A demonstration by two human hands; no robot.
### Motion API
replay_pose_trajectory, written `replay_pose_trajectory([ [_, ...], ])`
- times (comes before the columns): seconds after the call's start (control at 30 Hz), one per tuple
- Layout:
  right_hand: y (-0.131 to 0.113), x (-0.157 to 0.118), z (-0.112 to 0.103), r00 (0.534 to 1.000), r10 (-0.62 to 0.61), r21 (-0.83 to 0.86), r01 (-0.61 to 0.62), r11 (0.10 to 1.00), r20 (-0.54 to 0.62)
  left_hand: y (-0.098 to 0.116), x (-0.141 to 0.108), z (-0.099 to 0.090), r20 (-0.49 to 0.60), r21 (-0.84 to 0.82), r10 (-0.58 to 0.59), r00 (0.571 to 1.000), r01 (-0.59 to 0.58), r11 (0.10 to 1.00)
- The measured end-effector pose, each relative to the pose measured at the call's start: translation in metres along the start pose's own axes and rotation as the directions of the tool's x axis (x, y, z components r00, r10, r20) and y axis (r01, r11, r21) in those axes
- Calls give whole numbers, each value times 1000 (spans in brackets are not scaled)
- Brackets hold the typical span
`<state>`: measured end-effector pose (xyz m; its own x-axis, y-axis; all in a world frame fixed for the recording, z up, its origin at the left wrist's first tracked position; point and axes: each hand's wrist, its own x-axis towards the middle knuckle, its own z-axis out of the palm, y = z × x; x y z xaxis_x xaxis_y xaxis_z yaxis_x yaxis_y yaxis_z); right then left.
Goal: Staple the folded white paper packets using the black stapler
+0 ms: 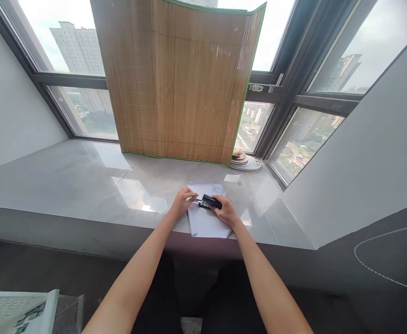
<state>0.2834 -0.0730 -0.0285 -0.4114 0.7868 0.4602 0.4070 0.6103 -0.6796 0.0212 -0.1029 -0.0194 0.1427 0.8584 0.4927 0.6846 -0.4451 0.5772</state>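
Observation:
A black stapler (210, 201) is above white paper sheets (208, 222), its top arm lifted away from its base. My right hand (226, 211) is wrapped round the stapler's right end. At its left end, my left hand (183, 202) has its fingertips pinched together beside a thin metal piece, too small to make out. The paper lies on the tiled sill under both hands, with a small printed patch near its top right corner. A tiny metallic strip (240, 183), perhaps staples, rests on the sill right of the paper.
A bamboo mat (189, 88) with green edging stands upright against the window. Stacked plates (247, 163) sit in the right corner of the tiled sill (67, 181). A white perforated plastic item (11, 311) is at lower left. A beaded cord (358, 257) hangs at right.

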Motion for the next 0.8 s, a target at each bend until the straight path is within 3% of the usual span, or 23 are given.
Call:
replay_pose_trajectory([
  [0.17,3,0,0,1000,2,0,-2,1000,12,0,1,3,96,-6,4,995,-4,1000],
  [0.33,1,0,0,1000,-4,8,4,1000,26,1,-2,2,116,-31,22,993,-19,999],
  [0.5,-1,1,-1,999,1,17,-2,1000,35,3,-6,0,51,21,1,999,-2,1000],
  [0.67,-2,1,-1,999,-3,27,2,1000,38,10,-8,-2,-48,31,72,996,-71,997],
  [0.8,-2,1,-2,1000,-6,32,5,999,25,11,-8,-2,-121,20,-7,993,9,1000],
])
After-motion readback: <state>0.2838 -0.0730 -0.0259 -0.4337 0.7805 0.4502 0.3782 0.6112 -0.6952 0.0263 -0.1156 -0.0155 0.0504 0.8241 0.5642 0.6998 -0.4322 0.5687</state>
